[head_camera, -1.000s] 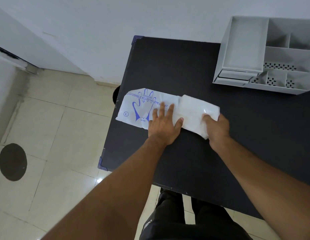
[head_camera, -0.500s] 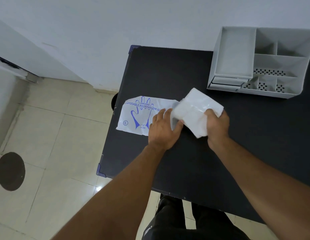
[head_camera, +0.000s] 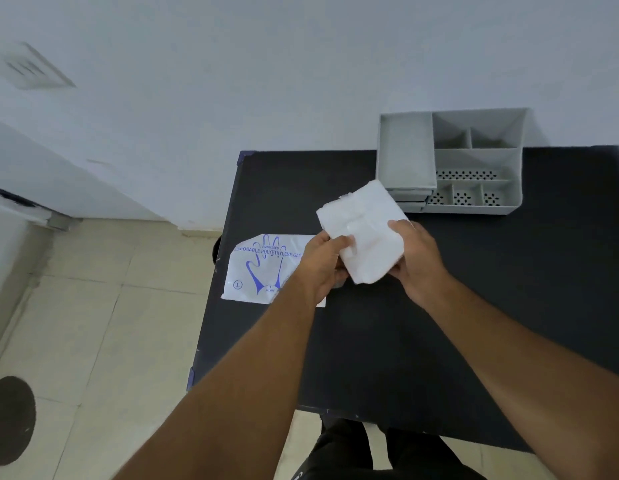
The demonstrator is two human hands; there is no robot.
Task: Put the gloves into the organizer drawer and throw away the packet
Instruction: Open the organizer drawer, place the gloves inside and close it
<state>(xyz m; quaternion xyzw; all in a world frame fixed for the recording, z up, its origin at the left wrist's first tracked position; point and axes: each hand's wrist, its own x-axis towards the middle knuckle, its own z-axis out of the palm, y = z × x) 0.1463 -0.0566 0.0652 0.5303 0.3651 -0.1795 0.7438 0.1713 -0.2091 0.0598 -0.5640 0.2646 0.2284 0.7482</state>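
A folded white stack of gloves (head_camera: 365, 233) is held above the black table (head_camera: 457, 306). My left hand (head_camera: 323, 263) grips its lower left edge and my right hand (head_camera: 417, 256) grips its right side. The flat white packet (head_camera: 263, 268) with a blue hand print lies on the table's left edge, partly under my left wrist. The grey organizer (head_camera: 450, 161) stands at the back of the table, just beyond the gloves. Its two small drawers (head_camera: 412, 197) at the front left are shut, partly hidden by the stack.
A white wall rises right behind the table. Tiled floor (head_camera: 93, 323) lies to the left, with a dark round mark (head_camera: 10, 419) at the lower left. My legs (head_camera: 370, 455) show below the table's near edge.
The glove stack has been lifted off the table and out of the packet, rising toward the organizer with both hands on it. The packet stays flat at the left edge.
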